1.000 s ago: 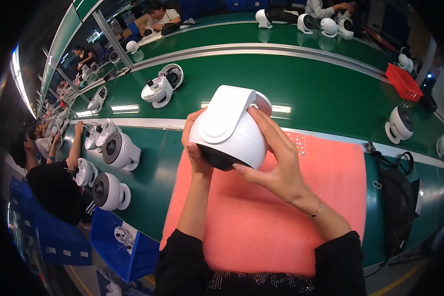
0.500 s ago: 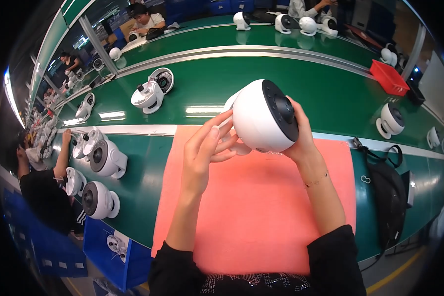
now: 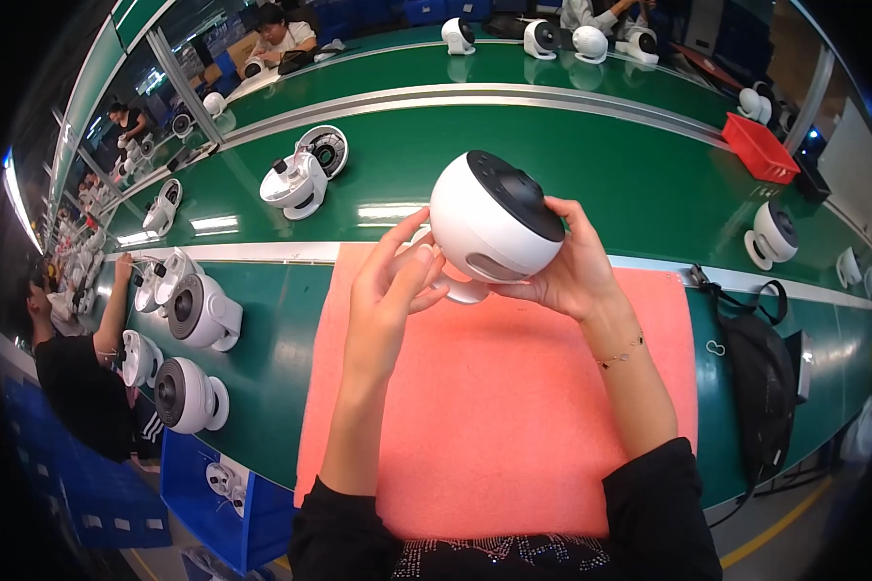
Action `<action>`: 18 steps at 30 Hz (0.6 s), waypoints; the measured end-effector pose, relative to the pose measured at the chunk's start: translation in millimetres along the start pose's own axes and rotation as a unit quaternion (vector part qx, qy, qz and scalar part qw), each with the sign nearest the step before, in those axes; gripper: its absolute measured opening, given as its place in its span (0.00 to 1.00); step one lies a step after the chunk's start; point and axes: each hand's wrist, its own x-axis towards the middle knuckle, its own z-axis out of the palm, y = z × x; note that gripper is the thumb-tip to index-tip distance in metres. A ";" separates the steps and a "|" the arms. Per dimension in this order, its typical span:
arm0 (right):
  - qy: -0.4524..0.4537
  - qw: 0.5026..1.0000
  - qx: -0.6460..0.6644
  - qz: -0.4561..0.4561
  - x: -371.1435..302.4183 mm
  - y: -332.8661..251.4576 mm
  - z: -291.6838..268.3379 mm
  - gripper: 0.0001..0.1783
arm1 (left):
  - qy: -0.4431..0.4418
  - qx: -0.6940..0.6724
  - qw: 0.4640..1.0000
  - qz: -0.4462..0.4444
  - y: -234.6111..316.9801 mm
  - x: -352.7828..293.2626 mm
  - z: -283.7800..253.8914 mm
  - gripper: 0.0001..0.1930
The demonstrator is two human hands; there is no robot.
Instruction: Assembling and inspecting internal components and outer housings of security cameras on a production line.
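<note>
White ball-shaped plastic device with a black front disc and a white stand [image 3: 494, 223] is held up above the far edge of a salmon-pink cloth mat [image 3: 513, 416], its dark face tipped upward and to the right. Both forearms reach forward from the near edge, in black sleeves. The right hand [image 3: 574, 276], wrist bent inward, grips the device's right side, thumb low and fingers wrapped behind the front rim. The left hand [image 3: 389, 290] is upright, fingers half curled against the device's left side and stand; whether it grips firmly, I cannot tell. One mat lies at the near edge of the green worktop [image 3: 281, 358]. To its left stand two round white devices with grey fronts [image 3: 200, 310], with several open white shells [image 3: 141, 358] toward the worktop's left end, too crowded to count. Right of the mat lies one black fabric bag [image 3: 761, 387]. Beyond the far edge, a long green surface [image 3: 407, 155] carries one red plastic tray [image 3: 761, 148] near its right end. Four small white devices [image 3: 589, 44] stand in a row on the farthest green surface. One blue plastic bin [image 3: 247, 528] sits below the worktop's left near edge.
</note>
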 end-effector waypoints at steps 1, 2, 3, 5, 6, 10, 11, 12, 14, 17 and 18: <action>-0.011 1.000 0.024 0.000 0.8 1.1 0.0 0.32 | 0.000 -0.001 1.000 0.000 -0.6 0.9 -1.5 0.27; -0.012 1.000 0.024 0.001 2.2 2.4 1.4 0.32 | 0.004 -0.018 1.000 -0.008 -1.0 1.8 -3.7 0.28; -0.018 0.999 0.038 -0.004 3.9 3.9 3.2 0.33 | 0.008 -0.036 0.999 -0.015 -1.9 2.5 -5.9 0.28; -0.024 0.998 0.050 -0.008 6.2 5.3 3.0 0.33 | -0.024 -0.084 0.996 -0.023 -11.2 6.8 -10.2 0.32; 0.013 0.998 0.055 -0.017 7.5 5.5 -0.4 0.34 | -0.057 -0.132 0.989 -0.030 -14.8 8.5 -11.1 0.35; 0.119 0.986 0.081 -0.089 23.2 6.0 -31.5 0.32 | -0.150 -0.427 0.889 -0.071 -13.6 4.5 -13.8 0.40; 0.161 0.975 0.072 -0.133 25.3 6.4 -31.4 0.31 | -0.174 -0.479 0.857 -0.071 -14.3 4.0 -14.1 0.42; 0.164 0.970 0.037 -0.173 26.9 2.6 -44.6 0.34 | -0.201 -0.530 0.821 -0.070 -13.1 4.1 -10.3 0.44; 0.215 0.946 -0.017 -0.241 30.9 -3.3 -73.8 0.41 | -0.251 -0.591 0.764 -0.067 -13.3 3.2 -5.0 0.48; 0.320 0.901 -0.028 -0.292 24.5 -11.2 -86.8 0.49 | -0.274 -0.596 0.753 -0.054 -10.6 -2.0 1.1 0.48; 0.357 0.884 -0.040 -0.300 24.4 -13.0 -85.9 0.49 | -0.292 -0.590 0.751 -0.046 -12.5 -2.0 1.1 0.48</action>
